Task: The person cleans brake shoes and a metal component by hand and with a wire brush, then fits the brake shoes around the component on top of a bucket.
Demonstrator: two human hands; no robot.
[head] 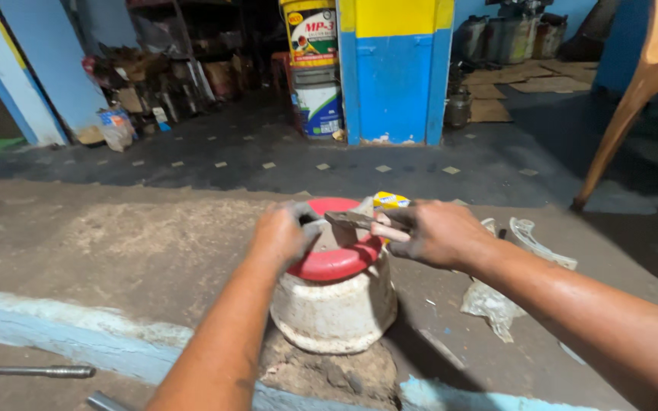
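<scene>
While both forearms reach forward from the bottom of the view, the hands meet over a small upturned white bucket [334, 308] standing on a gritty concrete floor [116, 243]. The bucket's red lid [336, 262] serves as a work surface. The left hand [283, 232], smeared with dark grease, is curled down onto the near left part of the lid, its fingers closed around something that cannot be made out. The right hand [437, 232] is closed around a flat grey metal piece [352, 221], holding it slanted across the top of the lid towards the left hand. A small yellow box [390, 200] sits just behind the lid.

How far the work has come is hard to judge: the metal piece is in hand and on the lid, and nothing shows a finished result.

At the bottom left, a metal rod [28, 371] lies on the ground beside a pale blue painted strip [62, 339]. Crumpled clear plastic wrapping [489, 301] lies to the right of the bucket. Further right, a wooden chair leg [618, 129] slants down to the floor.

Beyond, a blue and yellow pillar [395, 68] stands with stacked tubs [314, 68] beside it. Dark shelves of clutter [169, 76] fill the far left.
</scene>
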